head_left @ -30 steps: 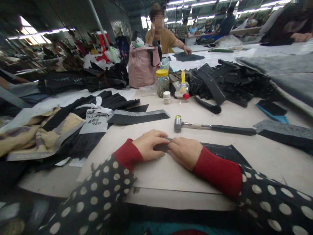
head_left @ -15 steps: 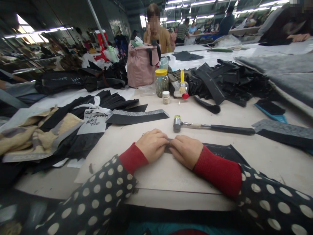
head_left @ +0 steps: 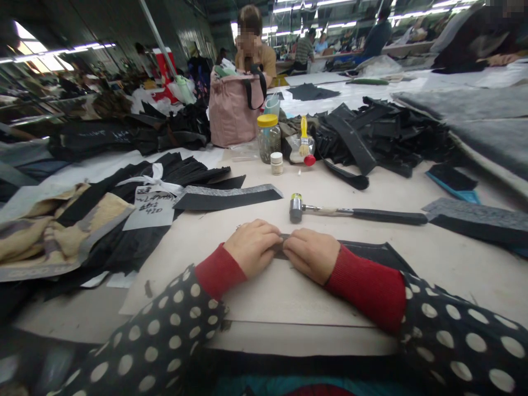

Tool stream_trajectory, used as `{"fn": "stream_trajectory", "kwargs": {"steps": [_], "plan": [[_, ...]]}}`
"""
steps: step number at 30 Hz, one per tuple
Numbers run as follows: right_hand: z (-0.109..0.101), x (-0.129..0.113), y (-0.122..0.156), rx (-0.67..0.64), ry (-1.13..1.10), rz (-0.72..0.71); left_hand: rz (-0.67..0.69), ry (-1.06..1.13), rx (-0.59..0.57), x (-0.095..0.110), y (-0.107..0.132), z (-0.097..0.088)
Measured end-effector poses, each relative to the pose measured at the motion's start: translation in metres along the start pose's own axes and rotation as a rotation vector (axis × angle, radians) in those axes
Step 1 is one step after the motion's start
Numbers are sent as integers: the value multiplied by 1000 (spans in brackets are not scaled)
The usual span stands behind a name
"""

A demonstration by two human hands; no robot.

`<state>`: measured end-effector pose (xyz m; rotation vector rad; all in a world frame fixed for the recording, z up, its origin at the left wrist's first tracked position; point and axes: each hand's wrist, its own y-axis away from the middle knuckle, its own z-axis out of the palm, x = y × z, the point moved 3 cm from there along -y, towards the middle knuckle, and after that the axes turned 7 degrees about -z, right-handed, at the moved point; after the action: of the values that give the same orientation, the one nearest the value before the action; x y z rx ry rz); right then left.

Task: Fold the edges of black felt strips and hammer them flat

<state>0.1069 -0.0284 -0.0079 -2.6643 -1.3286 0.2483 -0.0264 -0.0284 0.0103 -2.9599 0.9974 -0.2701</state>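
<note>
Left grip (head_left: 252, 247) and right grip (head_left: 311, 256) closed on a narrow dark strip (head_left: 280, 252) lying flat on the pale table (head_left: 264, 297); black-handled hammer (head_left: 388, 216) just beyond; even pressure from both sides best, edges lined up, no wrinkles or slipping

The left hand (head_left: 252, 247) and right hand (head_left: 311, 256) cover most of the dark strip (head_left: 280, 253) beneath them, the writing on the paper tag (head_left: 148, 208) is too blurred to read, the glass jar's (head_left: 269, 140) contents are too small to tell, and the co-worker (head_left: 482, 47) at far right runs out of view.
</note>
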Motion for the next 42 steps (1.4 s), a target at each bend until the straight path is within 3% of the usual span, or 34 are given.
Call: {"fn": "stream_trajectory", "kwargs": {"steps": [9,13,16,23,28,30,32,34,36,39,42], "plan": [[7,-12,10,65,-59,-108,36,-107,-48,-3,21,4],[6,-16,9,14,-41,-90,35,-99,-26,-2,17,3],[-6,-5,13,-9,-137,-86,43,-68,15,-1,10,0],[-38,56,59,-206,-9,320,33,-63,6,5,-9,-5],[-38,65,77,-211,-209,427,3,-147,-54,31,-22,-20],[-38,59,77,-166,-330,402,92,-127,-5,54,-24,-26],[-45,52,73,-66,-467,282,295,-51,70,80,-25,-25],[-57,50,68,82,-533,164,525,30,145,103,-24,-16],[-71,59,62,218,-532,128,659,78,182,115,-27,1],[-98,97,44,333,-472,205,677,184,87,114,-38,29],[-137,162,16,410,-386,327,564,277,-5,104,-47,41]]}}
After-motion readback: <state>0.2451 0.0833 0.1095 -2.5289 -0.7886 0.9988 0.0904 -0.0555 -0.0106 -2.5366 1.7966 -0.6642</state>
